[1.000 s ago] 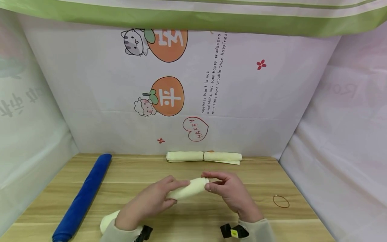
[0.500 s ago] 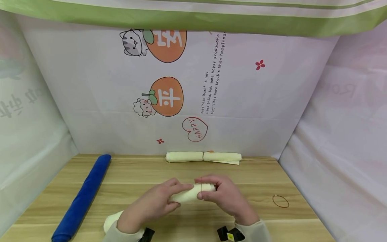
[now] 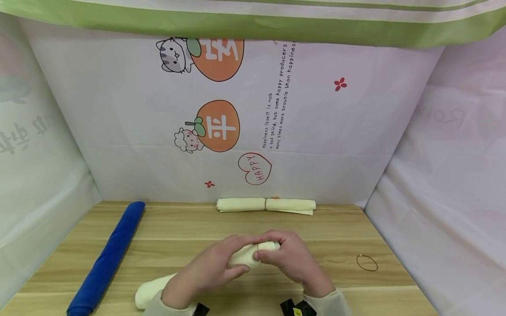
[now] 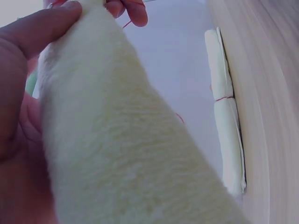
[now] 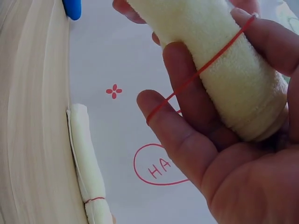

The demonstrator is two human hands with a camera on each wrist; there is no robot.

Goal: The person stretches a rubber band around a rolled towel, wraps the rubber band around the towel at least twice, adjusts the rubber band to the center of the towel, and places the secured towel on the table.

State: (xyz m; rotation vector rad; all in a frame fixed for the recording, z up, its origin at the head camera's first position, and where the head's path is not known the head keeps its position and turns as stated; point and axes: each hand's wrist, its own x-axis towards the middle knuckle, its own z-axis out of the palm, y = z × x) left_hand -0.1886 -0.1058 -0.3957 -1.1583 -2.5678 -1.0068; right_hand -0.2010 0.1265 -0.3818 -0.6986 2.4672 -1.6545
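Observation:
A rolled pale-yellow towel (image 3: 242,256) slants across the middle of the table, its near-left end under the left forearm. My left hand (image 3: 215,264) grips it around the middle, fingers behind and thumb in front. At the far end my right hand (image 3: 290,259) holds the roll and stretches a thin red rubber band (image 5: 219,53) around it. In the right wrist view the band runs over a fingertip and past the thumb tip, slanting across the towel (image 5: 238,84). The left wrist view shows the towel (image 4: 112,121) close up, filling the left palm.
Against the back wall lies another pale-yellow towel roll (image 3: 241,204), tied at its middle with a band. A long blue rolled towel (image 3: 108,259) lies along the left side. One loose rubber band (image 3: 367,263) rests on the wooden table (image 3: 356,237) at the right.
My right hand has moved left with the rubber band, from the towel's far end to some way along the roll. My left hand has shifted slightly right with the towel.

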